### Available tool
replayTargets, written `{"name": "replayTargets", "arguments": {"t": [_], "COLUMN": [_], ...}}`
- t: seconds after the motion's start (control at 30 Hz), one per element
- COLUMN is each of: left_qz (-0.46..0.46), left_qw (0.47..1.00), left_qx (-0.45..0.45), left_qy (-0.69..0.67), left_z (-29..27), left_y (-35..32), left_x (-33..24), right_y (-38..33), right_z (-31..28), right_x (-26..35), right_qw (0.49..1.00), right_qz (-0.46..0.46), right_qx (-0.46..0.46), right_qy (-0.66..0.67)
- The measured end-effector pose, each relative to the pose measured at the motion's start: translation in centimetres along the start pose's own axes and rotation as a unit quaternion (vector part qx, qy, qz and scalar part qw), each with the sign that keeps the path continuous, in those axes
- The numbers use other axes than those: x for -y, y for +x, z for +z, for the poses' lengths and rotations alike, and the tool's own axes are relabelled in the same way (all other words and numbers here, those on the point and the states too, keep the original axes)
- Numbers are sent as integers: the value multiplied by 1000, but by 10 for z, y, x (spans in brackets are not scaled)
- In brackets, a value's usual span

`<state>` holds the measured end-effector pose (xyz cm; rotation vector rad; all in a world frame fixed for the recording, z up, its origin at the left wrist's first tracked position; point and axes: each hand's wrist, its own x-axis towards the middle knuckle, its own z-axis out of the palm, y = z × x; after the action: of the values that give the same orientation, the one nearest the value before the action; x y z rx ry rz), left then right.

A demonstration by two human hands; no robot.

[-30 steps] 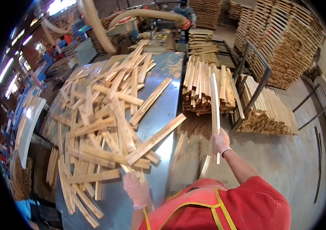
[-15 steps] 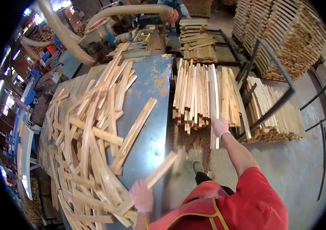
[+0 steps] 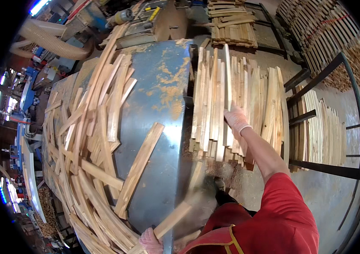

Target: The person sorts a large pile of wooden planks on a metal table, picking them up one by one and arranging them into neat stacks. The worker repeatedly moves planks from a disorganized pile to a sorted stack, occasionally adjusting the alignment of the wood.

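My left hand [image 3: 151, 242], in a pale glove, is closed around a wooden strip [image 3: 175, 219] at the near edge of the metal table [image 3: 152, 108]. That strip points up and to the right, its far end smeared by motion. My right hand [image 3: 236, 118], gloved too, grips a narrow wooden strip [image 3: 227, 78] over the stack of strips [image 3: 256, 91] beside the table. This strip lies lengthwise with the others; its near part is partly hidden by the hand. A jumbled pile of loose strips [image 3: 112, 99] covers the table's left side.
A dark metal frame [image 3: 352, 91] rises right of the stack, with more stacked strips [image 3: 328, 131] behind it. Beyond the table stands a machine [image 3: 167, 25]. A ribbed hose [image 3: 49, 40] hangs at the upper left. Tall timber stacks [image 3: 328, 38] fill the far right.
My right hand has moved its strip slightly left and farther over the stack. My left hand, still holding a strip, sits lower in the view. The whole view has shifted.
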<state>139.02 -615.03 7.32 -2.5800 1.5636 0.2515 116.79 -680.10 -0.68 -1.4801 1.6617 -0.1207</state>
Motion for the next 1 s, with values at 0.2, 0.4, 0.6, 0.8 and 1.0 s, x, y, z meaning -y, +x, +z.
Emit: {"name": "replayTargets", "arguments": {"t": [0.2, 0.4, 0.6, 0.8, 1.0], "left_qz": [-4, 5, -29, -93, -128], "left_qw": [999, 999, 999, 995, 991], "left_qx": [10, -12, 5, -3, -7], "left_qy": [-39, 40, 32, 23, -40], "left_z": [-20, 27, 22, 5, -19], "left_y": [5, -23, -17, -8, -21], "left_x": [-8, 23, 9, -9, -14], "right_y": [-16, -13, -20, -52, -121], "right_z": [-69, -74, -59, -22, 24], "right_x": [-27, -132, -88, 8, -49], "right_qw": [989, 938, 972, 992, 990], "right_qz": [-99, 124, -32, -30, -105], "right_qx": [-61, -286, -181, 34, 4], "right_qy": [-93, -149, 146, 121, 97]}}
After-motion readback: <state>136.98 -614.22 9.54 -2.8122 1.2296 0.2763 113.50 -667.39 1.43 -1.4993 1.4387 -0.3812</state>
